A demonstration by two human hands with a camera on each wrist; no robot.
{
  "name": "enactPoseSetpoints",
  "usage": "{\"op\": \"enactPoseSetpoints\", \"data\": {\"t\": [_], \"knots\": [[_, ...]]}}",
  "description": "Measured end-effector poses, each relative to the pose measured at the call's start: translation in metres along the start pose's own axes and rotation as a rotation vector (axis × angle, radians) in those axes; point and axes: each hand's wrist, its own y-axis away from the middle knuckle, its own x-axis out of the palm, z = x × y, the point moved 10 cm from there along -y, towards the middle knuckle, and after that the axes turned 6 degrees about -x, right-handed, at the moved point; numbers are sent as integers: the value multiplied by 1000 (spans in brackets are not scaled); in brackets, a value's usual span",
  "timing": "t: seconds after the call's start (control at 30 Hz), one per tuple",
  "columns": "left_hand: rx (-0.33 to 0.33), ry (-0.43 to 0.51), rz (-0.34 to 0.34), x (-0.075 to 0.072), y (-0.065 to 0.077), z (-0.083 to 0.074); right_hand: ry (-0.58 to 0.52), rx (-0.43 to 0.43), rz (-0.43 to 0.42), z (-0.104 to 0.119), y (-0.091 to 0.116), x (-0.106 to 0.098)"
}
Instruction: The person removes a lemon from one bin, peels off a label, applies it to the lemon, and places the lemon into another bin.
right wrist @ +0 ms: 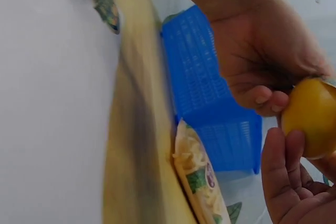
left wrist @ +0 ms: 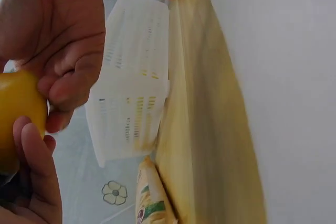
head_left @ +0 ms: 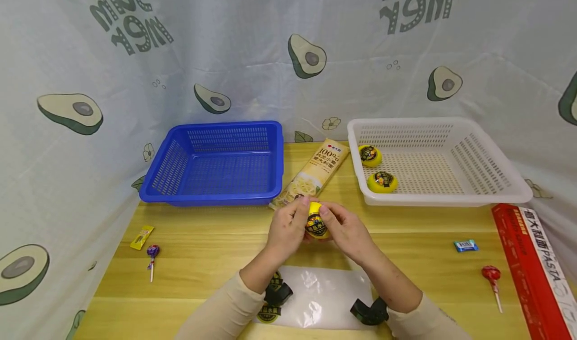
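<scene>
Both hands hold a yellow lemon (head_left: 317, 230) over the middle of the table, and it also shows in the left wrist view as a lemon (left wrist: 18, 114) with a smooth yellow side. My left hand (head_left: 287, 227) grips it from the left, and my right hand (head_left: 349, 232) from the right with the thumb on its front. A black round label with coloured fruit and lettering lies on the lemon's front, between the thumbs. Below the hands is a glossy white sheet (head_left: 320, 300) bearing similar black round stickers (head_left: 269, 313) at its left end, partly covered by the left wrist.
A blue basket (head_left: 212, 200) stands back left. Two labelled lemons (head_left: 382, 182) sit in the white basket (head_left: 442, 199) back right. Between the baskets lies a pasta packet (head_left: 317, 167). Lollipops (head_left: 153, 251) and small wrapped sweets (head_left: 141, 237) flank both sides; a red pasta box (head_left: 532, 270) lies far right.
</scene>
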Motion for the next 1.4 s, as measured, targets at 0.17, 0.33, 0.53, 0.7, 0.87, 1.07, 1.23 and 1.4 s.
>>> {"op": "enactPoseSetpoints", "data": {"t": [0.17,0.33,0.53,0.7,0.87,1.07,1.23,1.4], "knots": [[72,-80,161,5,-1,-9,-53,59,125,-7,-4,-5],[124,-69,371,23,6,-19,-121,101,125,-9,-4,-18],[-33,187,252,26,9,-9,62,37,0,3,-1,-21],[-38,122,196,29,11,-7,318,-3,-106,11,2,-26],[-1,51,175,28,10,-11,400,-120,-161,19,3,-30],[77,54,189,24,9,-17,480,-374,-269,38,10,-34],[92,102,203,24,9,-18,521,-494,-394,46,16,-42],[85,116,224,28,9,-18,500,-394,-375,40,13,-45]]}}
